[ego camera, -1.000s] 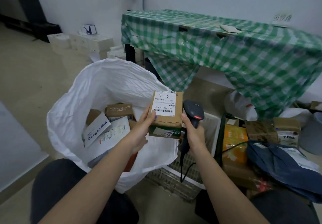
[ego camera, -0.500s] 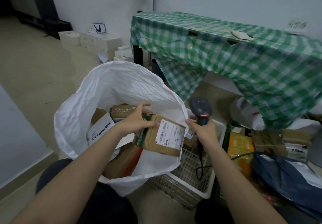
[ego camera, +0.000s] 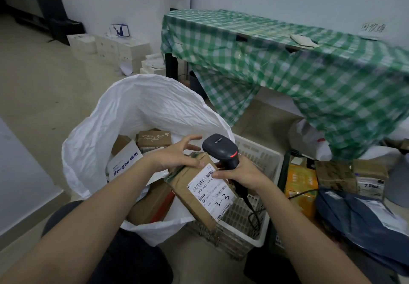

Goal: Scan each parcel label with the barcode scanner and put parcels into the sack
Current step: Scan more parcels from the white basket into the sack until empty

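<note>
Sack (ego camera: 132, 115) holds boxes (ego camera: 154, 140); parcel (ego camera: 199, 193) tilted over sack's right rim. Left hand (ego camera: 174, 155) spread on parcel, right hand (ego camera: 241, 174) grips scanner (ego camera: 221, 148). Basket (ego camera: 261, 162) right of sack.

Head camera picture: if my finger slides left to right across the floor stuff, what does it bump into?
White sack → Deeyea box inside it → labelled parcel → barcode scanner → white basket → orange box → dark blue mailer bag.

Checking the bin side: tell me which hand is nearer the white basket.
Right. The right hand, gripping the scanner, is over the white basket; the left hand is over the sack, farther left.
</note>
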Available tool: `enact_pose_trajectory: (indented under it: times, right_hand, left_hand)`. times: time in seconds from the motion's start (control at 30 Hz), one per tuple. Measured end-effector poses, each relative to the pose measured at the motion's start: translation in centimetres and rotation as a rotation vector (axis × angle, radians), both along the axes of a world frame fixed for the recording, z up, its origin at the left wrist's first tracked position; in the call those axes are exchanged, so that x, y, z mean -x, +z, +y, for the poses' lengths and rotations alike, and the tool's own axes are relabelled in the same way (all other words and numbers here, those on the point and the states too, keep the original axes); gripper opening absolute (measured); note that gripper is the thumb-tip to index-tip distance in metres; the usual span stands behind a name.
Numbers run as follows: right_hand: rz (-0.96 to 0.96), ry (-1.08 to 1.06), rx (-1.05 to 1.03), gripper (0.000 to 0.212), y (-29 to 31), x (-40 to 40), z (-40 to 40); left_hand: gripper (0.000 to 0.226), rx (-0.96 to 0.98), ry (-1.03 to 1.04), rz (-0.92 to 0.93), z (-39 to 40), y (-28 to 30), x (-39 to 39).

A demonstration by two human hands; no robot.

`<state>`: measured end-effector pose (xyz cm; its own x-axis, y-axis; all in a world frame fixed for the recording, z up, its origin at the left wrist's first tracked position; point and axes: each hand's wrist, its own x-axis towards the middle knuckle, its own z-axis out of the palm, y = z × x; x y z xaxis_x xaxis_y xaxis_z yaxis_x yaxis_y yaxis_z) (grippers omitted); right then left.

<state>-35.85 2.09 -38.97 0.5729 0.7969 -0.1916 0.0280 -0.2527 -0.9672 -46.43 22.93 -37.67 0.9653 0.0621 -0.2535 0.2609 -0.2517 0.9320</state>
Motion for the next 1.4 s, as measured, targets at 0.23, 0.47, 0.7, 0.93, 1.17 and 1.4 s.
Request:
enact_pose_trajectory:
  times: [0.23,0.47,0.7,0.93,1.17,1.4]
  right_hand:
    - [0.019,-0.237,0.125,0.041,-3.9,0.7,-1.3]
    - [0.074,-0.486,0.141,0.024,-9.3,2.0,-0.1]
    - [0.083,-0.630,0.096,0.029,-12.6,1.8,3.3]
    - [-0.002,-0.663,0.074,0.041,-14.1,1.2,5.9]
    - [-0.127,-0.581,0.193,0.039,-13.6,1.4,8.3]
    - [-0.187,-0.518,0.214,0.026,-11.6,1.1,6.6]
  left_hand:
    - [0.083,-0.145,0.076,0.027,-2.2,-4.6,-1.2]
    - [0.083,-0.279,0.093,0.031,-2.8,-9.2,-3.2]
    - [0.072,-0.231,0.162,0.072,-0.4,-11.5,-5.3]
    - [0.066,-0.547,0.249,0.197,1.8,-11.5,-6.0]
    - [0.047,0.063,0.271,0.312,3.0,-13.0,-0.1]
    - [0.074,0.127,0.472,0.197,3.1,-15.2,2.4]
